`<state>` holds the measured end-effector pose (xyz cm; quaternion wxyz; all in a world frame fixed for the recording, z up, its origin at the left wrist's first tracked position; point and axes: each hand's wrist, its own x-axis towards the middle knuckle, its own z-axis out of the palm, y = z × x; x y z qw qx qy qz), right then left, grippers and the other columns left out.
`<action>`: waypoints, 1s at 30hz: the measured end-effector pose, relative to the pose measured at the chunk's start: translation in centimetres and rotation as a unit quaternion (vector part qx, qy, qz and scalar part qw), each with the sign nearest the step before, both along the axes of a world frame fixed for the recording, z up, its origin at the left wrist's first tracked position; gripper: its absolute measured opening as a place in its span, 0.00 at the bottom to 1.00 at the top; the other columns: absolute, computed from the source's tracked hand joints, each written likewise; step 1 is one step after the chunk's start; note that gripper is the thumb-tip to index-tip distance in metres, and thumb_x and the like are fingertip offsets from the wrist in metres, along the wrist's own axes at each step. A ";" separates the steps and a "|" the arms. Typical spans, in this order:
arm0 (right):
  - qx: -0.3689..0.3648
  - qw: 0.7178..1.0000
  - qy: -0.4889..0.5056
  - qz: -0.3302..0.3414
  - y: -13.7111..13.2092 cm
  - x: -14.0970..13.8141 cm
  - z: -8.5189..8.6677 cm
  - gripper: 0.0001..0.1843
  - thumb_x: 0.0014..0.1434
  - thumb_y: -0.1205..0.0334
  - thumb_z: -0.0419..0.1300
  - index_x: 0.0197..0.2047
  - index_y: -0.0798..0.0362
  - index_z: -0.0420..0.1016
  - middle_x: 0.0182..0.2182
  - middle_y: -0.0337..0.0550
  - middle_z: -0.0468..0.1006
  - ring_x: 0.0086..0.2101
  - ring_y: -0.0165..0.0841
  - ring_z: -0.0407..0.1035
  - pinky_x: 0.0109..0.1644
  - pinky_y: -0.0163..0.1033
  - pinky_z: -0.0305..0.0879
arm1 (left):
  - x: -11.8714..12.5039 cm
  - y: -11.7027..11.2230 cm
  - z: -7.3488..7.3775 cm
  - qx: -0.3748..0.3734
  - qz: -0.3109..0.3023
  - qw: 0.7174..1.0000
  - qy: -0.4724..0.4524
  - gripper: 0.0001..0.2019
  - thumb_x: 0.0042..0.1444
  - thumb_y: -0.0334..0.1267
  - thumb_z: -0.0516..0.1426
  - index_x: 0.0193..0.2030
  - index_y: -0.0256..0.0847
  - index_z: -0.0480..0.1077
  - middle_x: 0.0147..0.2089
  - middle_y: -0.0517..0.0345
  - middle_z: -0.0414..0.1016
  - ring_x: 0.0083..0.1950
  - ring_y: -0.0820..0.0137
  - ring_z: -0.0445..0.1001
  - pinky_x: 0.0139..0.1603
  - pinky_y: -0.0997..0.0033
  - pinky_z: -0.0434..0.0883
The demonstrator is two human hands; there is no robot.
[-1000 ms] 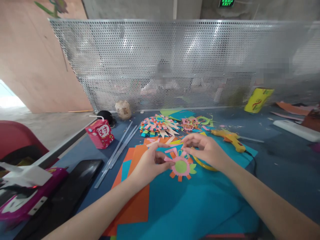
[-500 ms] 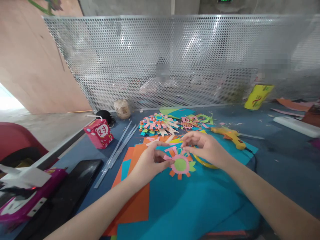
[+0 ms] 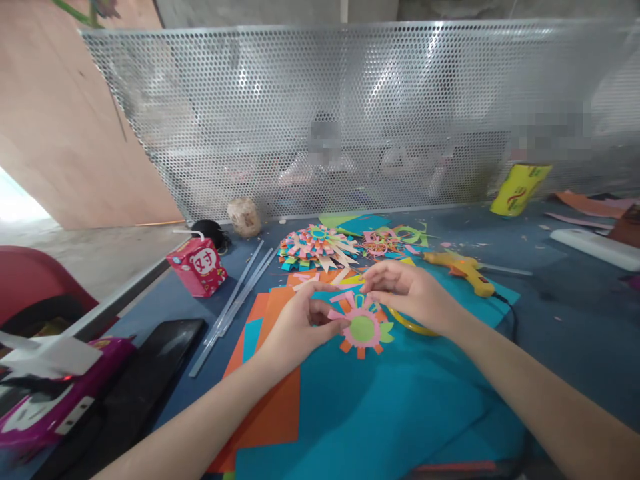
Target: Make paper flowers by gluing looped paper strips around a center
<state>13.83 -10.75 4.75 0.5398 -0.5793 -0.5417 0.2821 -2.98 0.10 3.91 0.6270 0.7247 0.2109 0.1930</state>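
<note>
A small paper flower (image 3: 362, 329) has a green round centre, a pink ring, orange and pink strips around it and green leaf shapes at its right. My left hand (image 3: 306, 321) grips its left edge between thumb and fingers. My right hand (image 3: 405, 293) is curled at the flower's upper right, thumb and fingertips at the looped strips there; the exact pinch is partly hidden. Beneath both hands lies a blue paper sheet (image 3: 380, 407), with orange sheets (image 3: 273, 413) at its left. A yellow ring-shaped piece (image 3: 413, 325) shows under my right hand.
Behind the hands sit a layered paper flower (image 3: 317, 247) and paper scraps (image 3: 383, 243). A yellow glue gun (image 3: 467, 270) with its cord lies right. Clear glue sticks (image 3: 235, 300), a red drink box (image 3: 200, 267), a black phone (image 3: 155, 367) and a purple power strip (image 3: 65, 393) are left.
The camera view has shifted very slightly. Both hands stay almost in place at the paper flower, with no visible change of grip.
</note>
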 end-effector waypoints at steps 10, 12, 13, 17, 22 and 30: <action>0.002 1.000 -0.019 -0.020 0.0 -0.2 0.3 0.09 0.50 0.61 0.59 0.37 0.50 0.67 0.35 0.41 0.75 0.38 0.30 0.71 0.44 0.38 0.68 | -0.1 0.1 -0.1 -0.018 0.003 1.000 -0.009 0.21 0.44 0.35 0.62 0.43 0.38 0.59 0.23 0.66 0.69 0.18 0.78 0.64 0.21 0.76 0.62; 0.003 1.000 -0.018 -0.026 0.0 -0.3 0.4 0.09 0.51 0.60 0.59 0.37 0.50 0.67 0.35 0.41 0.76 0.38 0.30 0.71 0.44 0.38 0.68 | -0.1 0.1 0.0 -0.022 0.004 1.000 -0.008 0.21 0.44 0.36 0.62 0.43 0.38 0.59 0.23 0.66 0.69 0.18 0.78 0.64 0.21 0.76 0.62; 0.002 0.999 -0.019 -0.032 -0.1 -0.3 0.5 0.09 0.51 0.60 0.58 0.37 0.51 0.67 0.35 0.41 0.76 0.38 0.31 0.71 0.45 0.38 0.68 | -0.1 0.1 0.0 -0.023 0.004 1.000 -0.008 0.21 0.44 0.36 0.62 0.43 0.38 0.59 0.23 0.66 0.69 0.18 0.78 0.64 0.21 0.76 0.62; 0.004 0.997 -0.033 -0.069 -0.2 -0.1 0.7 0.08 0.53 0.57 0.57 0.36 0.51 0.68 0.35 0.43 0.76 0.38 0.32 0.71 0.45 0.40 0.67 | -0.1 0.3 0.0 -0.023 -0.003 1.000 -0.014 0.20 0.44 0.37 0.62 0.43 0.39 0.59 0.23 0.66 0.69 0.18 0.77 0.65 0.21 0.75 0.62; -0.024 0.997 -0.048 -0.063 -0.3 0.0 0.7 0.10 0.55 0.56 0.56 0.38 0.51 0.69 0.38 0.44 0.77 0.42 0.33 0.71 0.46 0.41 0.66 | 0.0 0.4 -0.2 -0.023 -0.005 1.000 -0.017 0.20 0.44 0.38 0.62 0.43 0.38 0.60 0.23 0.66 0.69 0.18 0.77 0.65 0.21 0.75 0.63; -0.005 0.997 -0.012 -0.075 -0.4 0.0 1.0 0.10 0.54 0.55 0.57 0.38 0.50 0.69 0.40 0.43 0.77 0.43 0.34 0.70 0.49 0.41 0.65 | 0.1 0.6 -0.3 -0.021 0.010 0.999 -0.029 0.21 0.43 0.39 0.63 0.41 0.39 0.60 0.22 0.66 0.70 0.18 0.75 0.68 0.19 0.75 0.64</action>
